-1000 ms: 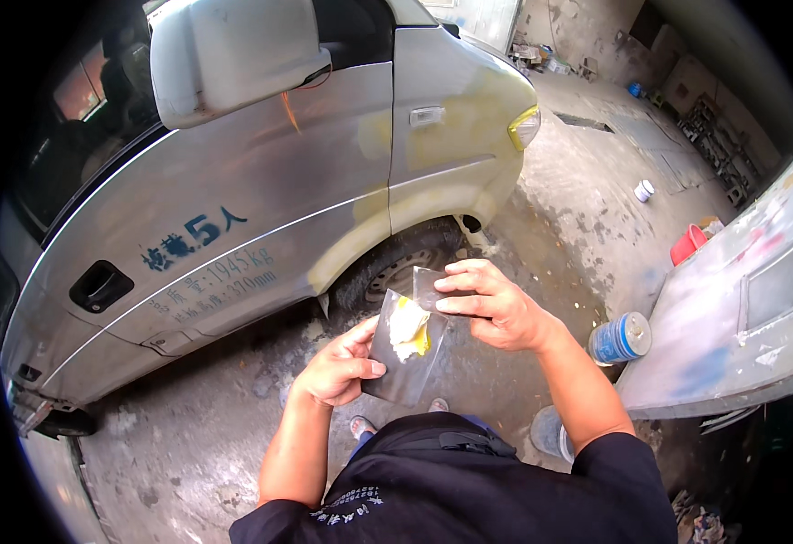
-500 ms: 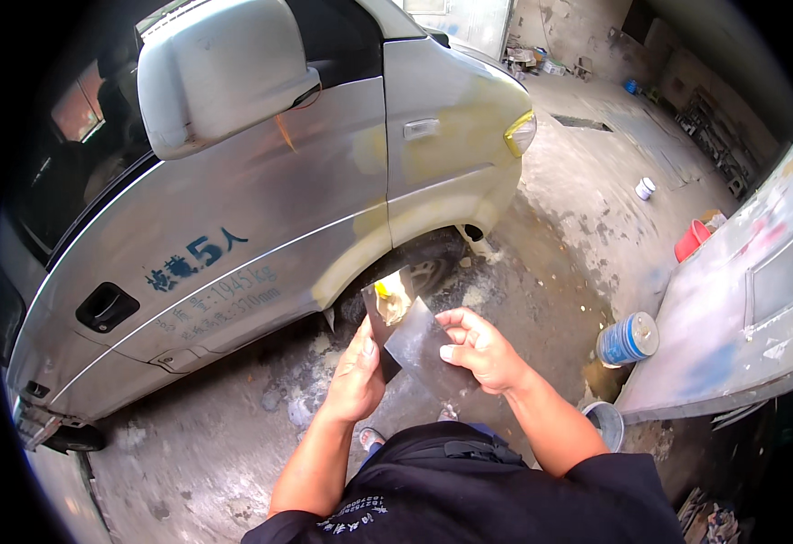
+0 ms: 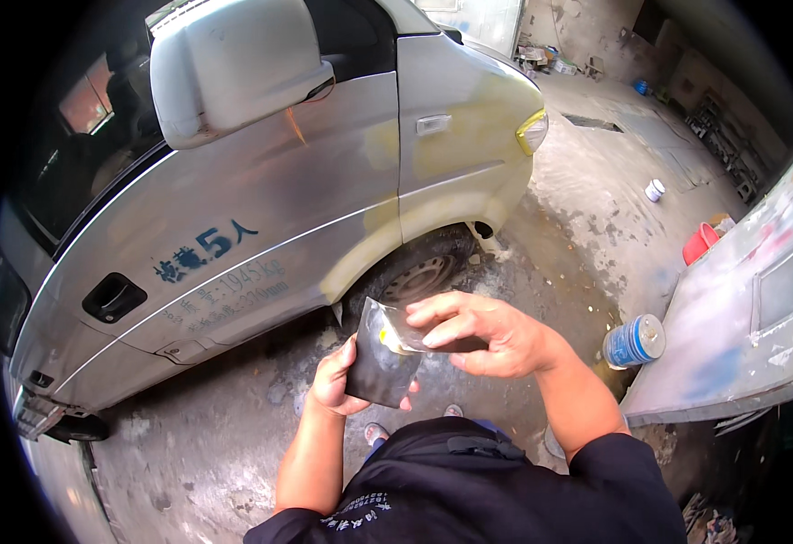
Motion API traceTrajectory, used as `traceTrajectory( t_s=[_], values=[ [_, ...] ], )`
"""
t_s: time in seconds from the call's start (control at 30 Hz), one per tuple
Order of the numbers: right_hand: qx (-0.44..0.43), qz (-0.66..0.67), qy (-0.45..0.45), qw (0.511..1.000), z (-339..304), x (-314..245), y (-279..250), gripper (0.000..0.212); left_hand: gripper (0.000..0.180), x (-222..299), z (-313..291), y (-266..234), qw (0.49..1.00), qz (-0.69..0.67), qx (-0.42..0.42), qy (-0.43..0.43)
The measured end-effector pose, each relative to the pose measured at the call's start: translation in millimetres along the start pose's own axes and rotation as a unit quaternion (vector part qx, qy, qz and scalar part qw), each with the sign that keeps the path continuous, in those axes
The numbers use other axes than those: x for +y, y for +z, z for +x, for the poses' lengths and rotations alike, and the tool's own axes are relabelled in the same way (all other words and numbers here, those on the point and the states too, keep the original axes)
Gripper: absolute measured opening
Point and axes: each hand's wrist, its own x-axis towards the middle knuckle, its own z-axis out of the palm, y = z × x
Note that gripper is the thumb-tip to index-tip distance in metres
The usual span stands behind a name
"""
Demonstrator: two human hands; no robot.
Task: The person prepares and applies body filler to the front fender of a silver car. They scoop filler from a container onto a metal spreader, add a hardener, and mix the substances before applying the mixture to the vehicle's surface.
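Observation:
My left hand (image 3: 331,381) grips a dark flat plate (image 3: 384,374) from its left and lower edges, tilted up in front of my body. A smear of pale putty with a bright yellow spot (image 3: 384,336) lies on the plate's upper part. My right hand (image 3: 496,337) is closed on a thin grey putty spreader (image 3: 417,337), its far edge against the putty. The fingers partly cover the spreader. Beyond my hands stands a silver van (image 3: 315,190), with dull yellowish patches on its front fender (image 3: 469,118) and around the wheel arch.
The van's mirror (image 3: 238,72) juts out at upper left. Its front wheel (image 3: 419,276) is just past my hands. At right, a blue-banded bucket (image 3: 634,342) stands beside a paint-marked panel (image 3: 723,335). A red bucket (image 3: 700,243) and a small white tub (image 3: 654,190) sit farther off.
My right hand has turned over and swung the spreader across the plate onto the putty. My left hand has moved slightly left, with the plate's face now turned more toward me.

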Motion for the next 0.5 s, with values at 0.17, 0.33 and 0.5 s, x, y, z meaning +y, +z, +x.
traceTrajectory(
  t_s=[0.17,0.33,0.5],
  values=[
    [0.006,-0.152,0.032,0.988,-4,17,-7,0.046,0.071,-12,5,0,0.999,-0.035,-0.013,-0.008],
    [0.072,-0.334,0.109,0.933,-18,32,-16,0.042,0.066,-22,18,15,0.992,0.022,0.061,0.105],
    [0.137,-0.379,0.061,0.913,-11,32,48,0.041,0.064,-34,38,10,0.898,0.287,0.188,0.277]
  ],
)
